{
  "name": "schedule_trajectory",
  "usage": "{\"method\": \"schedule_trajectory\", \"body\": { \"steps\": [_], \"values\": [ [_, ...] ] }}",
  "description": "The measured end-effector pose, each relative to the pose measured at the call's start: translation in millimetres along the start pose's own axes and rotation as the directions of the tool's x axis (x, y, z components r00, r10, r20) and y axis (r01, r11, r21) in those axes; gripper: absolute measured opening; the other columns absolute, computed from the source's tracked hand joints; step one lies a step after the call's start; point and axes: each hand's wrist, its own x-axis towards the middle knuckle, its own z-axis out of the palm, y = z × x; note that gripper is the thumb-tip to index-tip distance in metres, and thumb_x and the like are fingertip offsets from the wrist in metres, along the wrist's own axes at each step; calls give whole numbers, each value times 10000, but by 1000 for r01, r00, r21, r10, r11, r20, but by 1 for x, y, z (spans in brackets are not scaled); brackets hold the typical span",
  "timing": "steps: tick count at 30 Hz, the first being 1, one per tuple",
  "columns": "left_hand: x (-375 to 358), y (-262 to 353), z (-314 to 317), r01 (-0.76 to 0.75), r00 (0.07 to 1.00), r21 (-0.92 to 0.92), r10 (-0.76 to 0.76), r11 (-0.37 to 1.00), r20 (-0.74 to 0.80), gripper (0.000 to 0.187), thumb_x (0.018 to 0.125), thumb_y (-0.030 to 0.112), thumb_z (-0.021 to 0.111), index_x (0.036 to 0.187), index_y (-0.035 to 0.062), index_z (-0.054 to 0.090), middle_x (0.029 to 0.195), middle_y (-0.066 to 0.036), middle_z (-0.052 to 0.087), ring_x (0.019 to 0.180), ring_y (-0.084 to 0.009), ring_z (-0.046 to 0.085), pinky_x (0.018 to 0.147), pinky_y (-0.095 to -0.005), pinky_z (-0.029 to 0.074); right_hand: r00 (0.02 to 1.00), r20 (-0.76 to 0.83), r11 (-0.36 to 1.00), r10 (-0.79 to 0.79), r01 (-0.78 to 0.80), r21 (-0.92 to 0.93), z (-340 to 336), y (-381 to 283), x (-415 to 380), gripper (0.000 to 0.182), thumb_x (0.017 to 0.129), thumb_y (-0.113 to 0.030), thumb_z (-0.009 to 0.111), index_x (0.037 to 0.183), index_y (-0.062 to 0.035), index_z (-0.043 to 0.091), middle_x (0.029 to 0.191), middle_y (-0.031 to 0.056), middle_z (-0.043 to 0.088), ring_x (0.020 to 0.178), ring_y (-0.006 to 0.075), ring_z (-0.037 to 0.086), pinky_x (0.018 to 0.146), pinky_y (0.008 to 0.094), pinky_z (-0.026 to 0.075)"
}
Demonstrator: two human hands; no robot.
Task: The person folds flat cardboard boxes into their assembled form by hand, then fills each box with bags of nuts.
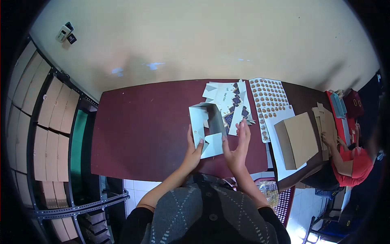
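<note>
A white carton (198, 125), partly folded with its walls standing up and a flap bent inward at the near end, is held over the maroon table in front of me. My left hand (192, 153) is closed on its left wall near the lower corner, thumb on the inner side. At the opposite side my right hand (238, 147) has its fingers stretched upward, and its thumb is at the carton's right edge. Just beyond the carton lies a pile of flat printed carton sheets (227, 99), white with dark blue patterns.
Sheets of round stickers (268, 91) lie right of the pile, beside a brown cardboard box (298, 140). A co-worker in a red shirt (352, 166) handles flat brown cardboard (325, 126) at the right. Shelves of boxes (50, 134) stand left; a basket (284, 205) is below the table.
</note>
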Motion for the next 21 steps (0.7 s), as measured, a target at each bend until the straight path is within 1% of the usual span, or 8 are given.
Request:
{"method": "schedule_trajectory", "body": {
  "steps": [2, 4, 5, 7, 8, 14, 16, 21],
  "values": [
    [-1, -6, -1, 20, 999, 15, -19, 1000, -26, 697, 978, 277, 423, 1447, 26, -28, 1468, -219, 131, 1364, -311, 184, 1102, -397, 186, 996, -86, 1000, 14, -14, 5, 0, 0, -3, 522, 780, 28, 632, 1269, 19, 452, 1307, 253, 396, 1143, 383, 484, 925, 411, 442],
    [0, -6, 3, 17, 999, -39, -19, 999, -43, 701, 976, 259, 431, 1446, 31, -36, 1464, -216, 140, 1359, -308, 195, 1101, -396, 187, 960, -19, 957, -280, 277, -91, -3, 6, -22, 499, 747, 71, 633, 1223, 17, 494, 1161, 209, 526, 1046, 352, 547, 857, 387, 467],
    [1, -11, 3, 3, 998, -12, -4, 1000, -65, 692, 978, 244, 430, 1448, 42, -35, 1461, -215, 146, 1353, -305, 209, 1097, -393, 200, 960, -16, 956, -281, 279, -88, -4, 2, -29, 499, 747, 71, 633, 1223, 17, 494, 1161, 209, 526, 1046, 352, 547, 857, 387, 467],
    [1, -20, 2, -6, 996, 17, 8, 1000, -91, 683, 979, 228, 429, 1449, 53, -34, 1459, -214, 152, 1347, -303, 223, 1093, -391, 212, 862, 431, 954, -266, 170, 248, 0, -14, -36, 406, 754, 82, 608, 1149, 18, 537, 1095, 198, 559, 1010, 358, 563, 841, 387, 477],
    [1, -24, 2, 12, 993, -30, -15, 999, -116, 671, 980, 212, 427, 1451, 65, -27, 1454, -215, 165, 1342, -300, 234, 1087, -387, 228, 862, 431, 953, -266, 169, 250, 7, -18, -37, 406, 754, 82, 608, 1149, 18, 537, 1095, 198, 559, 1010, 358, 563, 841, 387, 477],
    [-1, -32, -5, 181, 970, -221, -211, 958, -120, 648, 973, 168, 423, 1451, 64, -1, 1444, -228, 202, 1330, -300, 261, 1076, -386, 256, 874, 485, 991, -29, 88, -101, 35, 10, -40, 375, 869, -17, 498, 1239, 35, 483, 1294, 272, 437, 1242, 424, 400, 1034, 444, 341],
    [3, -63, -10, 130, 982, 30, -125, 991, -144, 646, 966, 181, 437, 1445, 30, 30, 1448, -232, 193, 1330, -308, 264, 1081, -390, 248, 830, 557, 993, 26, 42, -108, 42, 26, -48, 399, 914, -70, 451, 1296, 45, 428, 1375, 303, 338, 1288, 450, 329, 1064, 454, 295],
    [0, -96, -14, 103, 992, 180, -89, 978, -85, 689, 968, 244, 430, 1442, -13, 2, 1473, -266, 120, 1373, -379, 153, 1115, -418, 156, 741, 632, 974, 226, -169, -151, 57, 44, -63, 453, 957, -128, 398, 1365, 50, 314, 1389, 336, 284, 1283, 470, 315, 1057, 456, 300]
  ]
}}
